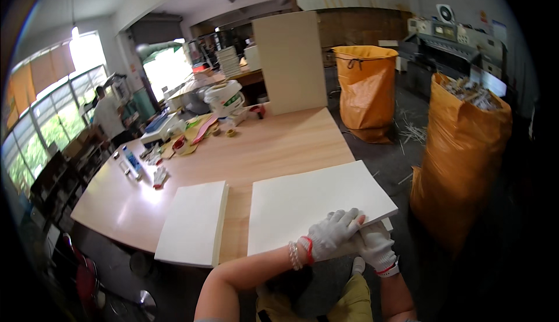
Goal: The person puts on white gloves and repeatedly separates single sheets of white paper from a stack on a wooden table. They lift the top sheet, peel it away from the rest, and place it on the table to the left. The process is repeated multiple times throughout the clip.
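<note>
A thick stack of white paper sheets (308, 202) lies at the near edge of the wooden table (273, 147). My left hand (333, 233), in a white knit glove, rests flat on top of the stack's near right corner. Just below and to the right, my gloved right hand (376, 247) grips that same corner from the edge and underside. A second, narrower white paper stack (195, 223) lies to the left of the first, apart from both hands.
Two tall orange sacks (365, 86) (460, 147) of paper scraps stand on the floor at the right. A large upright white board (291, 62) stands at the table's far end. Tape rolls, containers and clutter (192, 129) fill the far left. A person (108, 118) stands by the windows.
</note>
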Demonstrator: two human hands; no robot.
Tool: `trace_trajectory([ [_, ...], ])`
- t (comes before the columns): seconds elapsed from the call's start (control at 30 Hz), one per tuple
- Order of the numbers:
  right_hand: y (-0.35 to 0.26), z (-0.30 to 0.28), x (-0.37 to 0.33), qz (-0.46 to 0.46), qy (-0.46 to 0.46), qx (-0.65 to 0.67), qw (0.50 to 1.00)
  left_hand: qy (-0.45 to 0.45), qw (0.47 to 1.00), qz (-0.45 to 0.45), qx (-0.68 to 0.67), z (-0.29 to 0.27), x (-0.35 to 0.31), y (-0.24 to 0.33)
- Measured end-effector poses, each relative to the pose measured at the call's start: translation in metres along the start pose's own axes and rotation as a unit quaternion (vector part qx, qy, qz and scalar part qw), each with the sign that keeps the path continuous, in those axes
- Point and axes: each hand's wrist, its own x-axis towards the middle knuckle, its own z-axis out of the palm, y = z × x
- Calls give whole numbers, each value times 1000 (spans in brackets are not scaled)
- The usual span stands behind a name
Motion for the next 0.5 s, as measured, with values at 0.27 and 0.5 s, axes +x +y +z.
trace_trajectory([
  [0.27, -23, 5, 27, -20, -84, 4, 996, 180, 943, -230, -157, -120, -21, -41],
  [0.5, -152, 105, 58, -247, -190, 75, 947, 455, 824, -250, -228, -198, -92, -57],
])
